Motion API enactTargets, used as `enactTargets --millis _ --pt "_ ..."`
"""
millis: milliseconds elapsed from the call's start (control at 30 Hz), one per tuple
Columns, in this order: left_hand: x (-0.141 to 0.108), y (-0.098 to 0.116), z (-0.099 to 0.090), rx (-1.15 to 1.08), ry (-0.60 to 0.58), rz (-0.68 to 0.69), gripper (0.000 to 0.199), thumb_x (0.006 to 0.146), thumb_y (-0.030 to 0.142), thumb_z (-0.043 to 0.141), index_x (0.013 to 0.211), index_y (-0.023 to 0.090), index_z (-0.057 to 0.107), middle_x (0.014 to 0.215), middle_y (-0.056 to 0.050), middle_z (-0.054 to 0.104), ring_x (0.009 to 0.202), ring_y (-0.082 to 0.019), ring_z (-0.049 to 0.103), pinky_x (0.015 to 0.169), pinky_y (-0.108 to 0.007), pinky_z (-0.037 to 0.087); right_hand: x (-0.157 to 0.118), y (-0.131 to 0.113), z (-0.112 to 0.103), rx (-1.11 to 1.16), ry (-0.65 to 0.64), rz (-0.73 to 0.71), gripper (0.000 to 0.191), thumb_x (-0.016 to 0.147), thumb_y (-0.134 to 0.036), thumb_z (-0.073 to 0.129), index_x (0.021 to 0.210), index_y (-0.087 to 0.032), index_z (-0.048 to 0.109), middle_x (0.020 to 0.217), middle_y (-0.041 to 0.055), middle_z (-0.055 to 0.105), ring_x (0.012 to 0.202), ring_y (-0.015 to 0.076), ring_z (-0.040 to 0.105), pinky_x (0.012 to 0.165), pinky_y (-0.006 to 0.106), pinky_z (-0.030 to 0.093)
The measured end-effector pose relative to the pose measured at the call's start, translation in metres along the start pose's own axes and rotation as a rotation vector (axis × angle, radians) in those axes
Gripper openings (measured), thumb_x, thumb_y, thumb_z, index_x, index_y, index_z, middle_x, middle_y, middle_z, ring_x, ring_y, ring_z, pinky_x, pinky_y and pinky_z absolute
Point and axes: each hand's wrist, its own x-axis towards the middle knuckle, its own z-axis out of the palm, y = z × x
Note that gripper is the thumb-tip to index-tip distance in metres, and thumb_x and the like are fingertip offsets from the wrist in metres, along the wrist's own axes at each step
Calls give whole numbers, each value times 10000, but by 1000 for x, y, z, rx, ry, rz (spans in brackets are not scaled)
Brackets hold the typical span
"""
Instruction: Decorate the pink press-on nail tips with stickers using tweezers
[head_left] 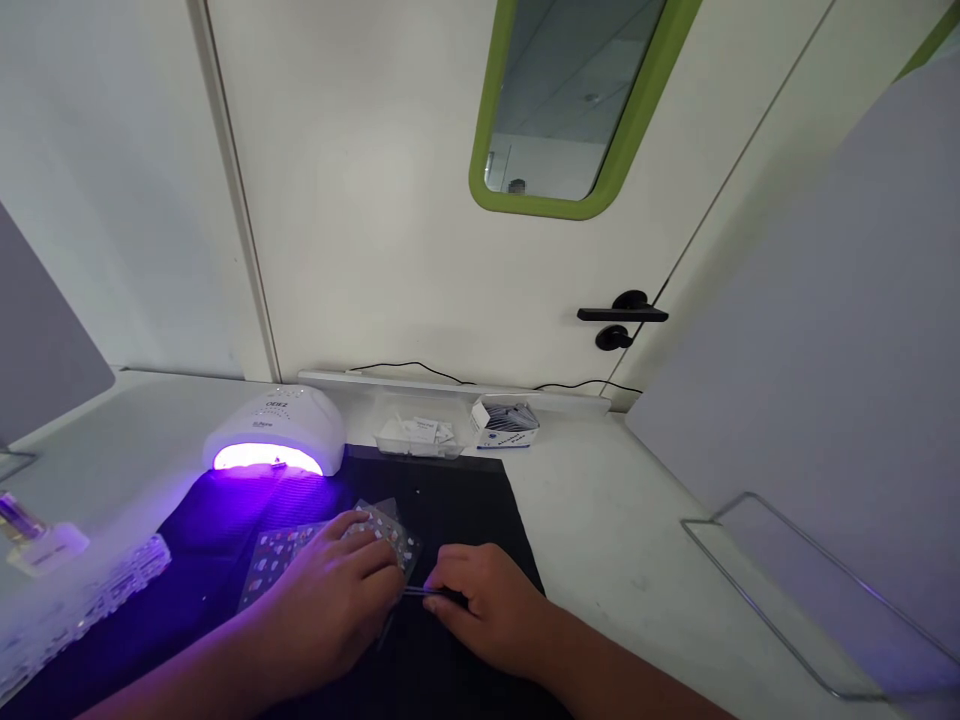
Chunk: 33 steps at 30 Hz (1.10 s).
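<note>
- Your right grip (491, 600) is closed, thumb against curled fingers, around the tweezers (415, 591); the slim metal points left, towards your other hand, which probably suits close work there.
- Your left grip (337, 590) lies over the sheets (277, 552) with its fingers bent; it seems to steady them, but you hide what is under the fingertips, so I cannot tell how far it is closed or whether it pinches anything.
- The sheets overlap on the dark mat (480, 520), one sticking out left of your left grip, another beyond its fingers; the dark ground likely makes their small prints easier to pick out.
- The lit lamp (274, 420) stands at the mat's far left, its glowing mouth facing you, presumably so things can go in from your side.
- The tray (420, 447) and the box (506, 432) stand beyond the mat's far edge, probably to leave your working area free yet be within reach.
- The mat's right edge runs near your right grip, and that forearm crosses it; past it, you have a broad stretch of bench (600, 520) before the wire frame (787, 560).
- Leftward you have less room: the bottle (21, 518) stands at the picture's edge.
</note>
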Motion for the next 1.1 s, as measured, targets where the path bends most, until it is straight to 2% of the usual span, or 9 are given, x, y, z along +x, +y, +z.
enactTargets --millis 700,1100 --pt "-1 -3 2 11 17 18 170 885 97 487 907 215 607 788 6 667 735 -185 604 925 -479 455 2 4 1 -88 -14 -50 292 967 -332 476 840 -155 670 740 25 632 631 141 541 583 246 334" --pt "-1 -5 1 38 34 34 162 901 101 485 896 213 603 765 14 656 718 -184 591 907 -472 455 2 1 2 -199 -76 -33 297 987 -316 437 888 -153 664 786 30 669 680 157 571 602 272 332"
